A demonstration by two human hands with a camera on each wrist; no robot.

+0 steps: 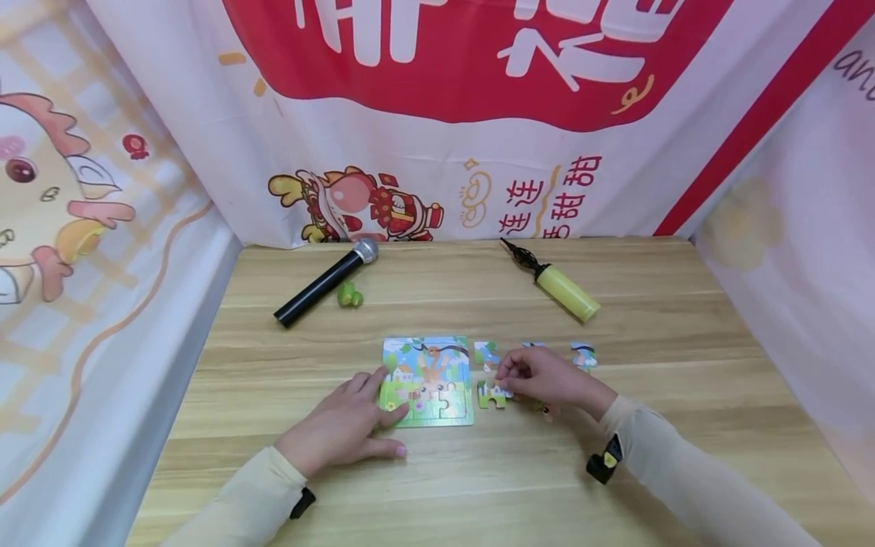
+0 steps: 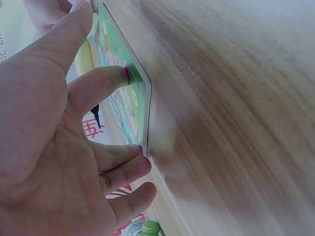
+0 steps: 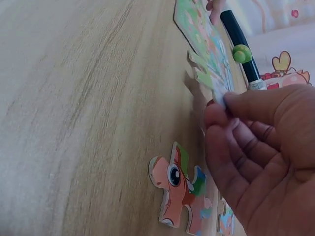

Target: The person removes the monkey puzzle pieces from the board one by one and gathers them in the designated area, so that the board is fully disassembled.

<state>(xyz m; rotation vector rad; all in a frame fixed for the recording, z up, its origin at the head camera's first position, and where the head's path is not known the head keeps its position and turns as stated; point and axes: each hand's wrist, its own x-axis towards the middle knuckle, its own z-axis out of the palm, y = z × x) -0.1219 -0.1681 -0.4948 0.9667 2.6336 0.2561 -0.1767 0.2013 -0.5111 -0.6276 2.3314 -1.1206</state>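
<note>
Right hand pinches a puzzle piece at its edge, fingers hiding part of it, while the flat, open left hand presses the puzzle board, covering its corner.

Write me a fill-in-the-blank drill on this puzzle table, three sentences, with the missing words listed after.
1. The right hand pinches a puzzle ____.
2. The left hand rests on the puzzle board's ____ edge.
3. The small green toy lies beside the black ____.

Missing words: piece; left; microphone
</note>
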